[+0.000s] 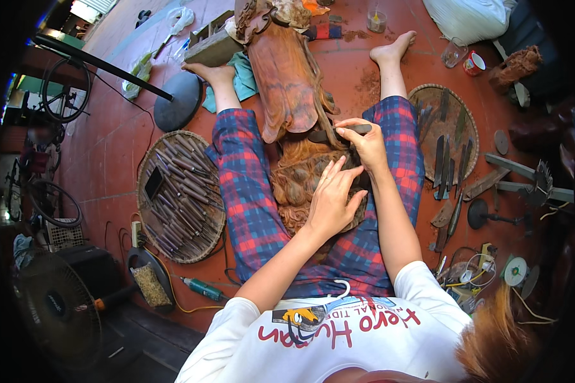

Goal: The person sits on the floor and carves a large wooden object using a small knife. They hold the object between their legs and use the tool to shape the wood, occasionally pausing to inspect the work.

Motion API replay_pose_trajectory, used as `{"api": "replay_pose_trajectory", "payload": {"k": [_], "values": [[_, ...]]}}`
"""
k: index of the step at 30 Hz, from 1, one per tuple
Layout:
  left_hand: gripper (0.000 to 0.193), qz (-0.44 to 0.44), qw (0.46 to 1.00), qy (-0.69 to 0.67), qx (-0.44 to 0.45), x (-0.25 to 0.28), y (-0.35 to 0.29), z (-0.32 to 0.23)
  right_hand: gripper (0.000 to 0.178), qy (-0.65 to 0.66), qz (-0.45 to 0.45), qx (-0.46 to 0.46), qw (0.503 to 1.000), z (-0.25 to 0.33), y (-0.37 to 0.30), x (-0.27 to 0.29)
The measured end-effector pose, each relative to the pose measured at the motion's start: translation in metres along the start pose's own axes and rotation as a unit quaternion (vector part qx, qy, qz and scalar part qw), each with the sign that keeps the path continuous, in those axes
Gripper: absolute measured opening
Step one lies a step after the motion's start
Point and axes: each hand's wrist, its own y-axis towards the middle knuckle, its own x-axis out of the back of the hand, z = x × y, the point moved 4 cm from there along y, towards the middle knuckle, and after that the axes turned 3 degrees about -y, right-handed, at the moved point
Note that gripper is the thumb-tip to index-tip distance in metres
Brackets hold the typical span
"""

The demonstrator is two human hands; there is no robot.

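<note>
Between my legs lies a reddish-brown wood carving (pixel 284 76), its upper part smooth like draped cloth and its lower end carved in rounded curls. In my right hand (pixel 369 150) is a dark, flat, file-like tool (pixel 357 129), pinched between thumb and fingers. Its other end reaches left to the lower edge of the smooth part. My left hand (pixel 334 199) lies over the curled part with fingers stretched out and thumb apart. Its fingertips come close to my right wrist, and it hides some of the carving beneath.
On the left, a round woven tray (pixel 145 220) holds many slim carving tools and a black phone (pixel 154 183). Another round tray (pixel 469 127) at right carries flat blades. A lamp base (pixel 177 102), a fan (pixel 57 306), a green power tool (pixel 202 288) and cables surround me.
</note>
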Motion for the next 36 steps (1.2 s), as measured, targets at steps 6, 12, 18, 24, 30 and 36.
{"api": "replay_pose_trajectory", "payload": {"k": [6, 12, 18, 24, 30, 36], "values": [[0.022, -0.008, 1.000, -0.001, 0.004, -0.001, -0.002, 0.005, 0.009, -0.124, 0.009, -0.002, 0.992, 0.002, 0.005, -0.002], [0.019, 0.001, 1.000, 0.011, 0.004, -0.001, -0.001, 0.006, 0.010, -0.090, -0.060, 0.088, 0.990, 0.004, -0.011, -0.008], [0.017, -0.005, 1.000, 0.015, 0.000, -0.003, -0.001, 0.004, 0.009, -0.051, -0.005, 0.025, 0.998, -0.005, 0.001, -0.001], [0.017, -0.005, 1.000, 0.021, 0.002, -0.003, -0.002, 0.005, 0.010, -0.105, -0.032, 0.044, 0.993, -0.002, -0.004, -0.005], [0.017, -0.004, 1.000, 0.027, -0.001, -0.004, -0.002, 0.006, 0.010, -0.080, -0.062, 0.100, 0.990, -0.004, -0.009, -0.006], [0.016, 0.004, 0.999, 0.046, -0.004, -0.004, -0.001, 0.005, 0.012, -0.086, -0.008, 0.030, 0.996, -0.005, 0.004, -0.002]]}}
